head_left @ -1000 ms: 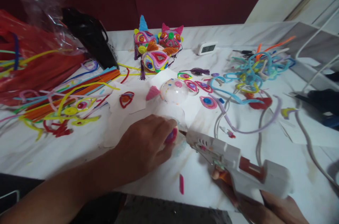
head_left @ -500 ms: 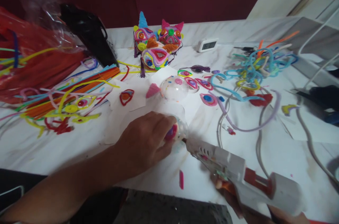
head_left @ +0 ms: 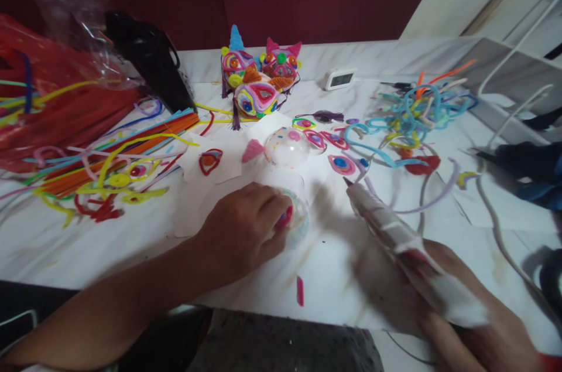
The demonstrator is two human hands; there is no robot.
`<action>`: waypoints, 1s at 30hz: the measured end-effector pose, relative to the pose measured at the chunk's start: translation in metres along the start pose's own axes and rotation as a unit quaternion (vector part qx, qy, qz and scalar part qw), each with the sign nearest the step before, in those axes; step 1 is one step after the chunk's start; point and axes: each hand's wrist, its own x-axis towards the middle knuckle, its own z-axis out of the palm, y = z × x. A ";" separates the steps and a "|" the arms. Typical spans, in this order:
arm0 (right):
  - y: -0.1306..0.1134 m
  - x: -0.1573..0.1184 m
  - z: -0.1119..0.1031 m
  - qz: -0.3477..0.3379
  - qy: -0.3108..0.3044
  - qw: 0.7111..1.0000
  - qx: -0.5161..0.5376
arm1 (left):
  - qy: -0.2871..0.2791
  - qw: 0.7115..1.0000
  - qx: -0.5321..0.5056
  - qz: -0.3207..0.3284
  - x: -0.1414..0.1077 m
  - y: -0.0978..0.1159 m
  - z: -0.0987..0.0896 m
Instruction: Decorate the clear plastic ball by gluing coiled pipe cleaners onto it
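Observation:
My left hand [head_left: 246,231] grips a clear plastic dome [head_left: 301,225] on the white paper, its fingers curled round a pink and purple coiled piece [head_left: 285,217]. My right hand [head_left: 465,301] is wrapped round a white hot glue gun [head_left: 390,231], slightly blurred, with its dark nozzle pointing up and left, apart from the dome. Just beyond my left hand lies a second clear dome [head_left: 287,148] with a pink fan-shaped piece [head_left: 253,150] at its left. Coiled eye shapes [head_left: 341,164] lie to the right of that dome.
Finished colourful animal heads [head_left: 263,94] stand at the back beside a small digital clock [head_left: 340,79]. Loose pipe cleaners [head_left: 132,137] and a black bottle [head_left: 149,55] are at left. Tangled blue pipe cleaners [head_left: 430,108] and a grey cable [head_left: 492,214] lie at right.
The glue gun has swung away from the held dome, its nozzle moving up and to the right with my right hand. My left hand stays almost in place.

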 end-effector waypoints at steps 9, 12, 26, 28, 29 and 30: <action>-0.010 0.040 0.023 -0.289 0.000 0.882 -0.373 | 0.019 0.999 0.031 0.007 0.004 0.004 -0.001; -0.008 0.037 0.018 -0.278 -0.031 0.884 -0.375 | 0.030 0.999 0.035 0.007 0.004 0.005 -0.001; -0.075 0.092 0.063 -0.170 -0.057 0.979 -0.099 | 0.026 0.998 0.059 0.002 0.004 0.005 0.004; -0.076 0.101 0.066 -0.155 -0.065 0.982 -0.081 | 0.023 0.998 0.052 0.001 0.004 0.006 0.003; -0.076 0.104 0.067 -0.153 -0.067 0.983 -0.072 | 0.025 0.999 0.048 0.000 0.004 0.006 0.003; -0.077 0.106 0.067 -0.154 -0.068 0.984 -0.064 | 0.026 0.999 0.045 0.000 0.004 0.006 0.003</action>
